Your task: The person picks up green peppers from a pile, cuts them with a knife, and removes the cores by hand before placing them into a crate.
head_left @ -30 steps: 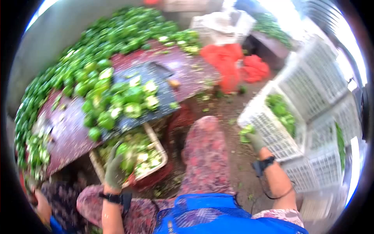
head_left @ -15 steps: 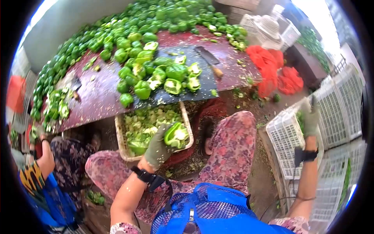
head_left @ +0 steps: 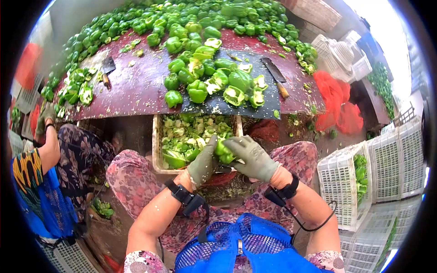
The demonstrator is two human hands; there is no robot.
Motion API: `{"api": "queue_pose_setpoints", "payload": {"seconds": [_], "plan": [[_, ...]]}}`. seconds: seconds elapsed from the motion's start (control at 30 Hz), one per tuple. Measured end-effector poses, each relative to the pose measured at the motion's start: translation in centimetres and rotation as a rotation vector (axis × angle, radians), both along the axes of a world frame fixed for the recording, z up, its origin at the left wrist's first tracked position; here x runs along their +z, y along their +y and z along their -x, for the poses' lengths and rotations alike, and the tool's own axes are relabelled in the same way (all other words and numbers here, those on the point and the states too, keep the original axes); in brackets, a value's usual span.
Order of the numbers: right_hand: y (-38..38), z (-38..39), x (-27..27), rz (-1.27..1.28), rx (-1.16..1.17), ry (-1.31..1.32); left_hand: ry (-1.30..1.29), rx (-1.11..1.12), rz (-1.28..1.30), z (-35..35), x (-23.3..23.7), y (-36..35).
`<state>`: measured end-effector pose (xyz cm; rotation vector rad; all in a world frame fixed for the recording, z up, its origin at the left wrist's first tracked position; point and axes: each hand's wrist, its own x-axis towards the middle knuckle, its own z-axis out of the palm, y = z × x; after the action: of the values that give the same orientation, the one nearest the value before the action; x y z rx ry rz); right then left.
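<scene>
Both my hands wear grey-green gloves and meet above the near edge of a crate of pepper pieces. My left hand (head_left: 203, 162) has its fingers round the left side of a green pepper piece (head_left: 224, 152). From the right, my right hand (head_left: 253, 157) grips the same piece, its fingers over the top. The crate (head_left: 157, 143) below holds pale cores and green scraps. Beyond it, whole and cut peppers (head_left: 197, 91) lie on a dark mat (head_left: 255, 68), beside a broad knife (head_left: 274, 73) with a wooden handle.
A large heap of green peppers (head_left: 150, 18) covers the back of the table. Red netting (head_left: 330, 100) lies at the right, near white plastic crates (head_left: 341, 182). A co-worker's gloved hand (head_left: 45, 116) is at the far left, near another knife (head_left: 108, 68).
My right hand has come from the right-hand crate to the pepper piece in my left hand. The view has shifted, so the table and crates appear in different places.
</scene>
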<state>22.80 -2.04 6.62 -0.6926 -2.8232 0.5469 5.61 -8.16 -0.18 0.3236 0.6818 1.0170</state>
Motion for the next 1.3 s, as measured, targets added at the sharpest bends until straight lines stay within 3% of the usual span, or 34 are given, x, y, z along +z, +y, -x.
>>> {"api": "queue_pose_setpoints", "payload": {"seconds": [0.07,0.13,0.23,0.37,0.5,0.53,0.67,0.8,1.03,1.13,1.23,1.3], "plan": [[0.0,-0.3,-0.8,0.509,-0.193,0.127,0.086,-0.044,-0.151,1.1,0.4,0.0],[-0.5,0.2,-0.2,1.071,-0.383,0.296,0.025,0.015,-0.12,1.1,1.9,-0.1],[-0.8,1.0,-2.5,1.565,-0.409,0.711,-0.04,0.145,-0.16,0.5,2.2,-0.4],[-1.2,1.4,-3.4,1.682,-0.405,0.855,0.048,0.158,-0.206,1.2,3.9,-0.7],[-1.9,3.6,-4.0,1.265,-0.591,0.62,0.111,0.267,-0.141,1.1,2.0,-0.1],[-2.4,4.0,-2.2,1.255,-0.576,0.5,0.115,0.317,-0.14,1.2,1.6,-0.1],[-2.8,4.3,-2.8,1.477,-0.31,0.673,0.153,0.465,-0.193,2.2,0.2,-0.2],[-3.6,4.4,-2.2,1.374,-0.308,0.601,0.268,0.568,-0.179,2.2,0.2,-0.3],[-3.2,5.1,-2.2,1.115,-0.401,0.348,0.032,0.478,-0.02,2.6,-0.4,-0.7],[-2.6,5.4,-2.9,1.01,-0.413,0.368,0.113,0.508,-0.177,2.3,2.0,-1.2],[-3.1,6.0,-2.2,0.952,-0.467,0.412,0.305,0.447,-0.235,2.9,1.5,-0.7],[-3.7,6.7,-1.5,0.9,-0.514,0.392,0.279,0.453,-0.182,3.1,1.3,-0.7]]}}
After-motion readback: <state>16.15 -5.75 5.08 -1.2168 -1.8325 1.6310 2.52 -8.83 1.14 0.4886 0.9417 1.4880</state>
